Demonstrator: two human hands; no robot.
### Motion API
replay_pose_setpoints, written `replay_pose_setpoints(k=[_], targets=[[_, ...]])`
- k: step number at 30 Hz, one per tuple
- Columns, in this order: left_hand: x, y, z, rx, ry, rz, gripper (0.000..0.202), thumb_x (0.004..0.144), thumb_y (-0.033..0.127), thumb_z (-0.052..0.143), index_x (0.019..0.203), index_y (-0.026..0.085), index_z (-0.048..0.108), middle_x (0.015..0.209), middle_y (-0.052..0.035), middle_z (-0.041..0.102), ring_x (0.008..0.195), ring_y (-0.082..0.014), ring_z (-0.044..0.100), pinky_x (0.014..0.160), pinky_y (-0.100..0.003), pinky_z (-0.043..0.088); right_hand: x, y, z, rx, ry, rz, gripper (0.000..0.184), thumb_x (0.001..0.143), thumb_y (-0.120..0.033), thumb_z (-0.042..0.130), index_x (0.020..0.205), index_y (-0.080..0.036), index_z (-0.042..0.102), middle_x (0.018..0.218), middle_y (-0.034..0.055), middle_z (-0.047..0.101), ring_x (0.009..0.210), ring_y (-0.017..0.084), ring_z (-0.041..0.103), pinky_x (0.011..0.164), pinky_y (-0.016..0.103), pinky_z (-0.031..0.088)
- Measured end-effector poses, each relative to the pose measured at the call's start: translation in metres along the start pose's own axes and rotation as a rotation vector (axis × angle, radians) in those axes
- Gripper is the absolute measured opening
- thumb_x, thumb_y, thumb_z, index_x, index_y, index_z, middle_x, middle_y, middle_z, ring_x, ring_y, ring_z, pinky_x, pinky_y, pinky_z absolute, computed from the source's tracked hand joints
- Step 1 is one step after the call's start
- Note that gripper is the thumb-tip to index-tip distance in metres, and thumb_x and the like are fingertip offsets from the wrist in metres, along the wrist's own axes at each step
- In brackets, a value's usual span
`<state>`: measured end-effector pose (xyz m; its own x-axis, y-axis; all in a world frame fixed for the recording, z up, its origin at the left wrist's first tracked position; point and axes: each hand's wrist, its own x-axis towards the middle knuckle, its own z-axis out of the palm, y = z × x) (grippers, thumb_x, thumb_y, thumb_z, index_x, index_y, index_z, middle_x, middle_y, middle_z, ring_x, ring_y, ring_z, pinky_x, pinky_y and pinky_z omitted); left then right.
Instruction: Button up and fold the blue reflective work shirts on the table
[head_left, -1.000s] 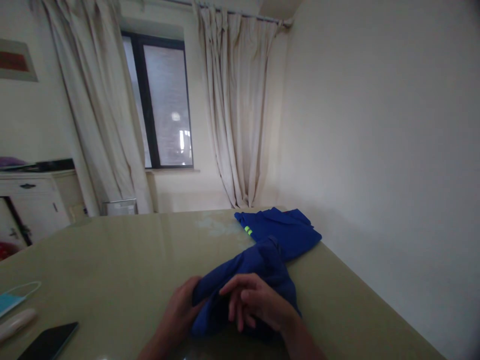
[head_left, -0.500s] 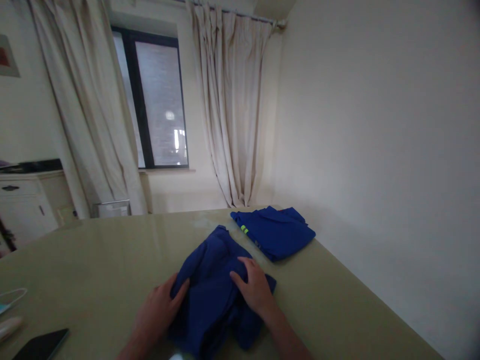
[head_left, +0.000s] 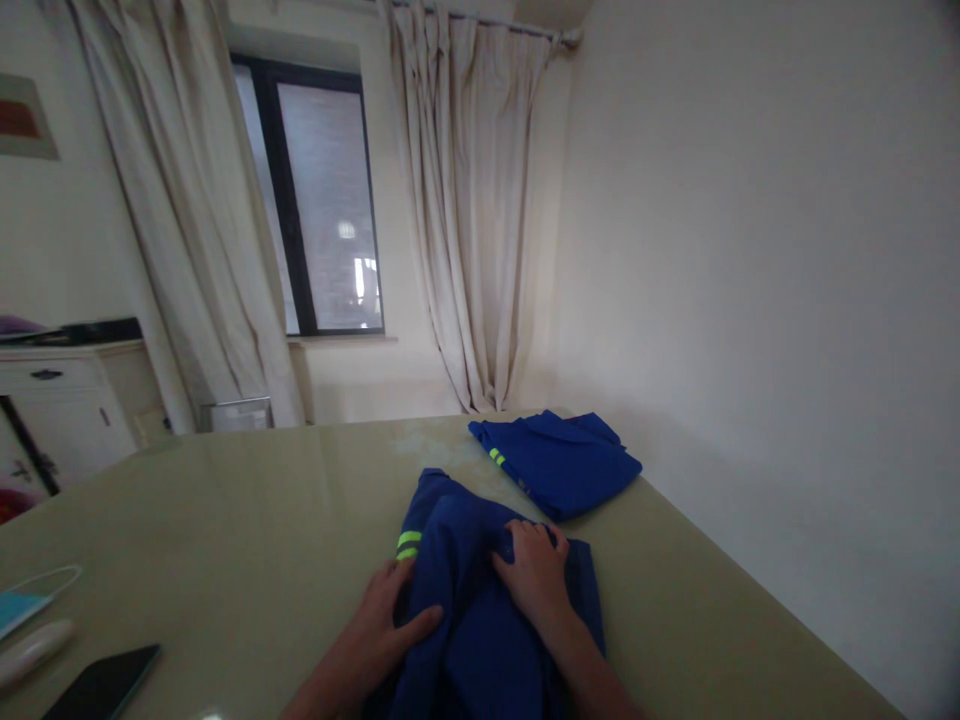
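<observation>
Two hands press a blue garment on a glossy bench.
The bench [head_left: 225, 520] carries the blue garment [head_left: 480, 640] at its near edge and a folded blue garment [head_left: 562, 465] by its far right corner. The right hand [head_left: 536, 570] lies flat on the cloth, grip released. The left hand [head_left: 382, 625] lays its thumb over the cloth's left edge, and whether its grip is closed cannot be told.

A garment [head_left: 480, 625] lies at the near middle of the table [head_left: 225, 510], with the left hand [head_left: 382, 628] on its left edge and the right hand [head_left: 536, 575] on top. A folded garment [head_left: 561, 463] lies just behind it to the right. A phone [head_left: 101, 685] and a mask [head_left: 26, 603] lie near left.
</observation>
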<state>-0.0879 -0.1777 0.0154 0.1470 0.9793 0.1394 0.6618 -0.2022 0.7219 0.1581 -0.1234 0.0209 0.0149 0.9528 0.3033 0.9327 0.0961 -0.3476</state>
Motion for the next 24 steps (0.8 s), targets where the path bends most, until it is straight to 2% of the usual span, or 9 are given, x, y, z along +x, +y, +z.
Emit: replay_pose_setpoints(k=[3,6,8,12,14,16,19,22,24], targets=[[-0.005,0.005,0.003,0.178,-0.065,0.064,0.063,0.088,0.069,0.055,0.139,0.032,0.06,0.154,-0.0079,0.05,0.142,-0.0358,0.041,0.118,-0.057,0.032,0.002,-0.001,-0.001,0.041,-0.006,-0.035,0.025,0.087,-0.023,0.063,0.111,-0.025,0.069,0.112,0.0082,0.075,0.114,0.028,0.063,0.11,0.051,0.022],[-0.007,0.006,0.009,0.265,-0.106,0.091,0.055,0.096,0.065,0.043,0.142,0.037,0.056,0.15,-0.0023,0.056,0.143,-0.0349,0.039,0.118,-0.058,0.031,0.003,-0.004,-0.001,0.096,-0.028,-0.082,0.03,0.086,-0.017,0.059,0.114,-0.026,0.067,0.116,0.0076,0.074,0.116,0.026,0.063,0.112,0.052,0.018],[-0.002,-0.001,0.011,0.318,-0.076,0.082,0.05,0.1,0.058,0.038,0.142,0.038,0.055,0.146,0.0003,0.06,0.141,-0.0323,0.042,0.118,-0.056,0.032,0.004,-0.006,-0.001,0.149,-0.039,-0.094,0.035,0.084,-0.016,0.06,0.117,-0.027,0.065,0.117,0.0069,0.074,0.117,0.026,0.063,0.113,0.054,0.016],[0.017,-0.036,0.008,0.537,0.062,0.089,0.044,0.099,0.027,0.044,0.14,0.035,0.059,0.151,-0.0033,0.056,0.141,-0.0333,0.044,0.12,-0.057,0.029,0.005,-0.012,0.001,0.331,-0.025,-0.106,0.04,0.084,-0.019,0.061,0.123,-0.03,0.063,0.118,0.004,0.074,0.117,0.025,0.063,0.114,0.053,0.021],[0.027,-0.056,0.004,0.619,0.12,0.082,0.051,0.094,0.013,0.043,0.138,0.031,0.061,0.153,-0.0074,0.053,0.143,-0.0326,0.043,0.121,-0.055,0.028,0.006,-0.014,0.001,0.461,-0.012,-0.118,0.037,0.085,-0.023,0.063,0.121,-0.03,0.065,0.115,0.0038,0.074,0.113,0.026,0.065,0.111,0.048,0.03],[0.033,-0.071,0.0,0.647,0.156,0.066,0.053,0.093,0.007,0.041,0.138,0.026,0.061,0.153,-0.0098,0.052,0.145,-0.0295,0.042,0.122,-0.051,0.027,0.005,-0.017,-0.001,0.62,0.008,-0.13,0.035,0.086,-0.029,0.064,0.12,-0.028,0.067,0.115,0.0049,0.074,0.112,0.027,0.065,0.105,0.043,0.041],[0.035,-0.076,-0.004,0.593,0.179,0.023,0.045,0.098,0.017,0.04,0.136,0.024,0.063,0.15,-0.0099,0.056,0.144,-0.0278,0.043,0.123,-0.048,0.025,0.004,-0.019,-0.002,0.818,0.026,-0.123,0.036,0.086,-0.035,0.066,0.121,-0.025,0.067,0.116,0.0064,0.072,0.11,0.026,0.066,0.1,0.04,0.048],[0.032,-0.063,-0.007,0.437,0.221,-0.09,0.041,0.101,0.04,0.039,0.13,0.029,0.067,0.143,-0.0055,0.063,0.142,-0.0306,0.046,0.124,-0.058,0.019,0.004,-0.018,0.002,0.942,0.011,-0.078,0.04,0.086,-0.039,0.067,0.123,-0.024,0.066,0.115,0.0072,0.072,0.109,0.026,0.067,0.099,0.04,0.051],[0.029,-0.052,-0.009,0.339,0.237,-0.146,0.041,0.096,0.051,0.047,0.123,0.031,0.07,0.142,-0.0039,0.064,0.143,-0.0326,0.044,0.123,-0.064,0.013,0.006,-0.018,0.006,1.009,-0.002,-0.041,0.043,0.085,-0.043,0.066,0.123,-0.024,0.065,0.118,0.0084,0.071,0.11,0.026,0.067,0.097,0.04,0.053]])
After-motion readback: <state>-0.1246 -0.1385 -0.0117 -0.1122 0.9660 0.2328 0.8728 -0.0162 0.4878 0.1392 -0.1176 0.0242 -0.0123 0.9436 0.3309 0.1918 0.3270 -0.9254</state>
